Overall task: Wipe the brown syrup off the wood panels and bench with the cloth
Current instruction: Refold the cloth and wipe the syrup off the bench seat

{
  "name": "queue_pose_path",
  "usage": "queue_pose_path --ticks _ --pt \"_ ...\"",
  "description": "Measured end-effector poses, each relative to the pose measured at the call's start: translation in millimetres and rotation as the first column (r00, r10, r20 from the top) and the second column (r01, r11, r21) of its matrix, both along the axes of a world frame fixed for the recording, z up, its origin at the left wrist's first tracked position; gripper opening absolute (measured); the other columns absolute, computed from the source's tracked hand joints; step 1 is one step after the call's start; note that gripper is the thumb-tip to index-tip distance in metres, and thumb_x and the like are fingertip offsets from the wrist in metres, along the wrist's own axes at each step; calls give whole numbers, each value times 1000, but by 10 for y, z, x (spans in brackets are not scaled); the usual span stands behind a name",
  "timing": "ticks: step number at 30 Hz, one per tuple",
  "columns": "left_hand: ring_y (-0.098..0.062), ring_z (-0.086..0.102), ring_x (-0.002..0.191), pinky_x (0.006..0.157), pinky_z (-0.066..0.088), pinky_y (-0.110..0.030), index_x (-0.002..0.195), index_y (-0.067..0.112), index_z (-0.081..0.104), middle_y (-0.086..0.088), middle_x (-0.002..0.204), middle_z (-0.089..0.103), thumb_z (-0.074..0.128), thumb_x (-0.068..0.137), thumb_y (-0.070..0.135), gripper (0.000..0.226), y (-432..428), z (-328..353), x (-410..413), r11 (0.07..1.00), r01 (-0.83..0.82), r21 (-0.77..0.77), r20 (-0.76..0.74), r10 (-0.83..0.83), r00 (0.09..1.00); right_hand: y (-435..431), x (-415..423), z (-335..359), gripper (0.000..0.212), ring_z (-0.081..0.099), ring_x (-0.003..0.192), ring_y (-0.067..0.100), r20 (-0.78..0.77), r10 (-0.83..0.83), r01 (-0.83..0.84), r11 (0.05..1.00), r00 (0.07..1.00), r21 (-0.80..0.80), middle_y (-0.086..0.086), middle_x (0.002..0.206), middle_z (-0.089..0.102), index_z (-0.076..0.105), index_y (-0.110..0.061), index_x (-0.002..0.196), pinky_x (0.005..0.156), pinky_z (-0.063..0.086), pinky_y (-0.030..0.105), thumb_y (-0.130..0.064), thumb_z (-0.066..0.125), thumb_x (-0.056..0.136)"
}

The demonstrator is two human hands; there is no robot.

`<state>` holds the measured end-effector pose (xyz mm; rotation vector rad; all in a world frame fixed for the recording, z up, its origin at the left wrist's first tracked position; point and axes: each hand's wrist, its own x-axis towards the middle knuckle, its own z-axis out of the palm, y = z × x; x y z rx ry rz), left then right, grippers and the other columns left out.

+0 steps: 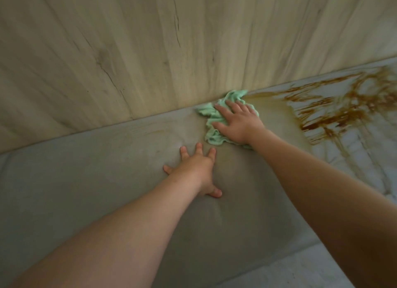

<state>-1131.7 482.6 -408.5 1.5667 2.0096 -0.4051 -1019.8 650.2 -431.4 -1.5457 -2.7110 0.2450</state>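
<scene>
Crumpled mint-green cloth (217,124) beside smeared brown syrup (335,107) streaks

No legible text, label, brand, number or sign anywhere in head view.

Pale grey floor (305,268) at btm right, faintly mottled, a bit blurred.
</scene>
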Motion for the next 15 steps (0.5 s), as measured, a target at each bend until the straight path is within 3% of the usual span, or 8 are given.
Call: queue_pose_path --ticks 2,4,7,9,12,15 --pt "-41 -19 155 103 20 -87 161 43 -11 8 169 -27 86 75 54 130 7 2 0 1000 -1 0 -10 1 1000 91 433 22 76 9 159 26 12 -53 53 999 998 -4 -1 174 11 15 -49 161 127 7 47 -81 27 93" --pt "-42 -18 155 105 20 -87 161 42 -11 7 169 -27 87 74 55 131 34 -25 6 1000 3 5 -25 -3 1000 221 958 29 80 12 158 30 29 -265 265 964 964 17 2 173 12 15 -47 161 126 10 51 -84 21 91" --pt "-51 -13 153 114 21 -78 161 39 -11 -2 170 -23 88 68 61 138 136 -160 -38 999 35 14 -78 -34 996 231 1495 8 83 11 157 39 -2 -583 583 812 812 7 12 172 13 19 -37 163 126 10 55 -79 19 91" --pt "-52 -11 153 119 19 -72 161 37 -11 -7 170 -22 88 62 66 144 191 -248 -75 999 51 18 -101 -49 994 97 1507 -7 84 3 158 42 3 -663 663 748 748 -41 17 172 7 13 -30 165 127 3 55 -75 20 94" --pt "-47 -8 155 120 17 -71 161 35 -12 -12 170 -21 86 58 71 148 220 -301 -81 997 77 32 -131 -72 989 -293 1333 -17 86 1 158 40 12 -550 550 834 835 -45 15 173 5 9 -30 166 128 1 53 -74 23 94" --pt "-53 -8 153 118 22 -72 161 36 -14 -7 170 -22 86 63 69 144 186 -230 -22 998 54 31 -160 -48 986 -885 1339 -65 80 3 160 31 20 -242 242 970 970 -10 6 174 8 9 -40 164 128 3 48 -76 27 95"
